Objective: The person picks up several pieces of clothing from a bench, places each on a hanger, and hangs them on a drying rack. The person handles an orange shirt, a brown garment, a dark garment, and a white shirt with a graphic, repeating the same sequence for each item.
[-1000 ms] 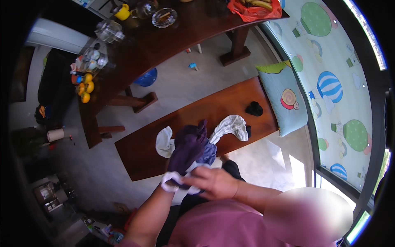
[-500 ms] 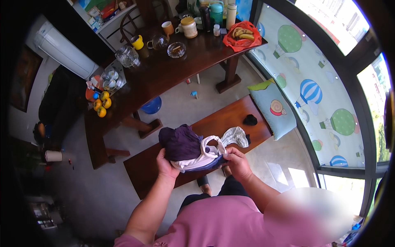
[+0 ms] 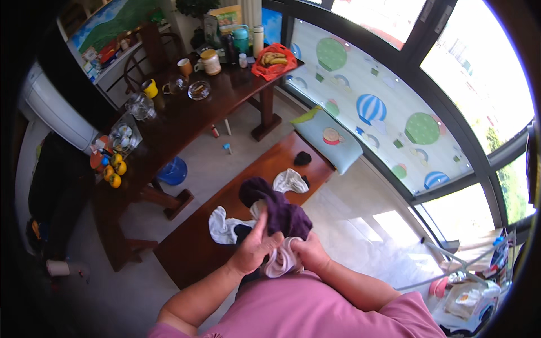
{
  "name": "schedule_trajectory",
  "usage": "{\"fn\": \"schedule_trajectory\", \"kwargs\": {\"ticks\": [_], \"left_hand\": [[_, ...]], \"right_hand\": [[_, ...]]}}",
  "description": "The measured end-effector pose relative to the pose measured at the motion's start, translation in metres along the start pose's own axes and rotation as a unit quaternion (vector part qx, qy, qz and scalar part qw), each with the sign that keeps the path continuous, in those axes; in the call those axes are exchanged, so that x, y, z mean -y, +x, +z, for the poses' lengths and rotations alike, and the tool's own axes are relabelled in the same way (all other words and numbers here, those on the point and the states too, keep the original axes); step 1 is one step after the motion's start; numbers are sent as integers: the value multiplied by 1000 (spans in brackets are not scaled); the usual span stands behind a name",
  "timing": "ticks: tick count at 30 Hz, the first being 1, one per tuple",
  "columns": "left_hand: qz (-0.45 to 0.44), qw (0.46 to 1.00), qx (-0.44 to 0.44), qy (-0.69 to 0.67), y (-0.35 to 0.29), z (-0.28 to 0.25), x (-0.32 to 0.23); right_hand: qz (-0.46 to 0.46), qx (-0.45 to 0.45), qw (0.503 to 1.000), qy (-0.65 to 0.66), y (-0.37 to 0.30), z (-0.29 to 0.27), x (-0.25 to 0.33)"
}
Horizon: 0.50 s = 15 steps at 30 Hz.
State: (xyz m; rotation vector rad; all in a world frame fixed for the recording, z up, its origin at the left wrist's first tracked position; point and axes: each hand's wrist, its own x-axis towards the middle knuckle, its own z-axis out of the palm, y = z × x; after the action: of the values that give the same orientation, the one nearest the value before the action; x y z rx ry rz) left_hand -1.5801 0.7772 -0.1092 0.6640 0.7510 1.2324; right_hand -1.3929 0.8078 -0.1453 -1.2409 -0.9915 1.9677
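Observation:
Close to my body, above the near edge of the wooden bench (image 3: 194, 248), I hold a bunched bundle of cloth. Its upper part is a crumpled dark purple cloth (image 3: 290, 217); below hangs a pinkish-white cloth (image 3: 280, 260). My left hand (image 3: 253, 249) grips the bundle from the left, thumb across it and fingers partly behind the cloth. My right hand (image 3: 311, 253) is closed on the pinkish-white cloth where it meets the purple. Beyond my left hand, a white cloth piece (image 3: 221, 227) with a dark part lies on the bench. The exact kind of garments cannot be made out.
Farther along the bench lie another white cloth (image 3: 291, 180), a small black cloth (image 3: 302, 158) and a light-blue cushion (image 3: 329, 135). A dark table (image 3: 186, 118) carries cups, persimmons (image 3: 117, 166) and bananas in a red bag (image 3: 276, 61). A metal rack (image 3: 451, 259) stands right.
The bundle has come nearer my body and been turned, with the pinkish-white cloth now below the purple. A white piece with a dark part now shows on the bench. The view has swung right.

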Motion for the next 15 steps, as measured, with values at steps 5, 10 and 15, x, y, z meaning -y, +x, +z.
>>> {"fn": "schedule_trajectory", "kwargs": {"ticks": [5, 10, 15], "left_hand": [[-12, 980, 54, 191, -33, 23, 74], [-100, 988, 23, 117, -29, 73, 97], [-236, 949, 201, 60, -25, 162, 137]], "right_hand": [[-8, -39, 981, 192, -86, -62, -28], [-106, -110, 940, 304, -159, -108, -29], [-191, -147, 920, 308, -247, -178, -33]]}}
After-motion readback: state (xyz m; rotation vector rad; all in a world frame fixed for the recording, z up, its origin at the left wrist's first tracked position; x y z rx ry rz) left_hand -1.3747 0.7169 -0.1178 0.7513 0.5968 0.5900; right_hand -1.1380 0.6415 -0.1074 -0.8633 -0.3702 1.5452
